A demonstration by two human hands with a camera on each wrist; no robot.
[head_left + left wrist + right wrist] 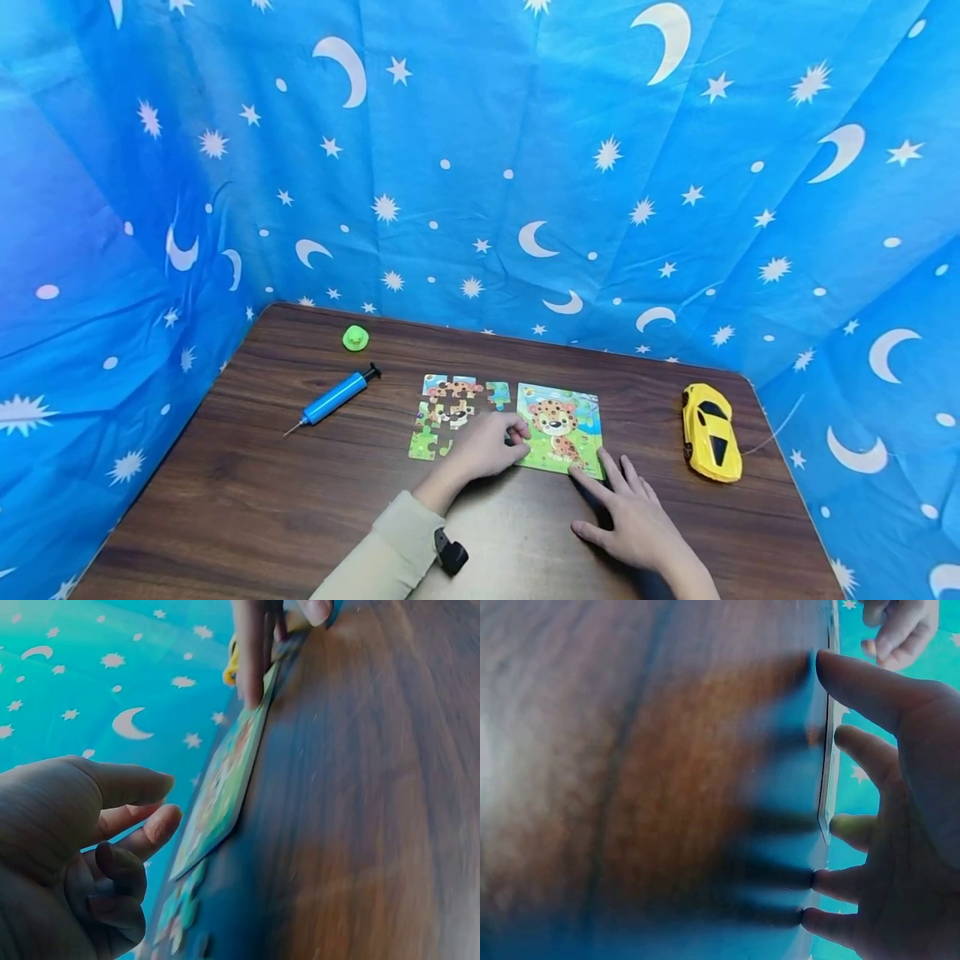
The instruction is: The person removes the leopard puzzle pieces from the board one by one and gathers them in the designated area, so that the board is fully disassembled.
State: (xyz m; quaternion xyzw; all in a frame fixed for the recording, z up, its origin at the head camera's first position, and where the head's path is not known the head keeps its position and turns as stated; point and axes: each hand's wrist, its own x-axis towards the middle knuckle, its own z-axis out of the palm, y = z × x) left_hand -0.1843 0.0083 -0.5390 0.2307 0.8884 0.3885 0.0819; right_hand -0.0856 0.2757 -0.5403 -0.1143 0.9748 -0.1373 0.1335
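A leopard picture board (pixel 561 427) lies flat on the table. To its left is a partly joined jigsaw puzzle (pixel 425 443) with the same kind of leopard picture. My left hand (pixel 483 448) hovers between the two, covering some of the puzzle. In the left wrist view its fingers are loosely bent, with a gap between thumb and index finger and nothing visible held. My right hand (pixel 637 517) is spread, its fingertips touching the board's lower right corner and the table beside it.
A blue pump (pixel 335 398) with a thin needle tip lies left of the puzzle. Behind it stands a small green rubber duck (pixel 356 337). At the right sits a yellow toy car (pixel 711 432). Blue curtains (pixel 480 167) with moons and stars enclose the table (pixel 247 483).
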